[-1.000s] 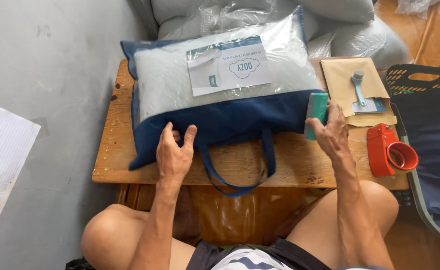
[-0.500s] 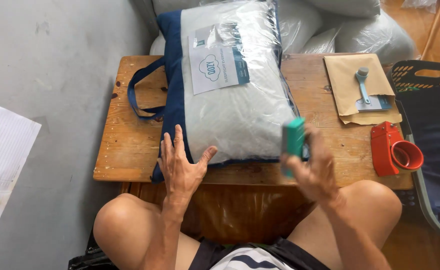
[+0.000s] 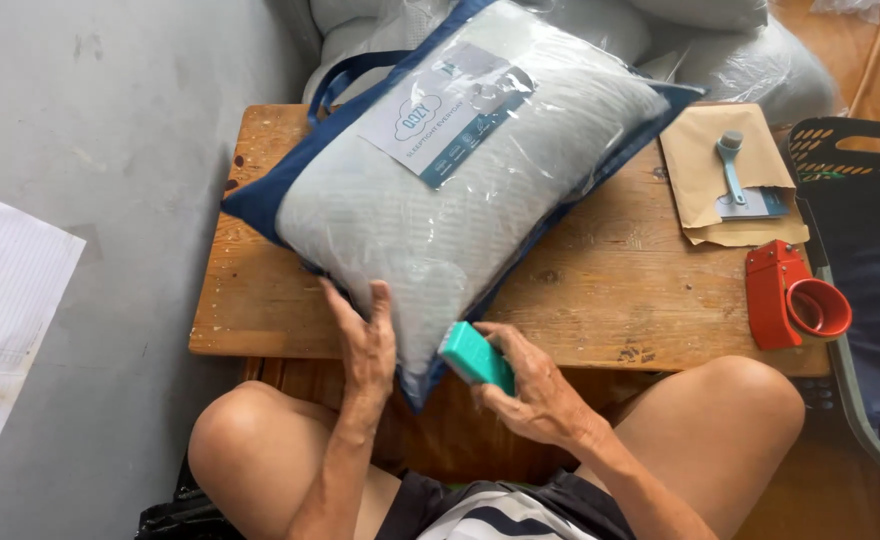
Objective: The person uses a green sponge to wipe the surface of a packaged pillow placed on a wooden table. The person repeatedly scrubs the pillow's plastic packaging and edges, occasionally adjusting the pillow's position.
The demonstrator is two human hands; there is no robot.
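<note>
Small packing workshop: bare concrete floor [image 3: 110, 150] at left, low wooden table [image 3: 610, 290], red tape dispenser [image 3: 795, 300] at right, bagged pillows [image 3: 740, 60] stacked along top.

Pillow pack [image 3: 460, 190]: clear, navy-edged bag, white pillow inside, lying diagonally, corner under the left grip [image 3: 365, 345].
Teal block [image 3: 476, 355]: small, held in the right grip [image 3: 530, 385].

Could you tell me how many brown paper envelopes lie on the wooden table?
1 that shows: the brown paper envelope lies at the table's far right corner, under a small teal-handled tool, beyond the red tape dispenser. Others may lie beneath it or behind the bagged pillow.
</note>
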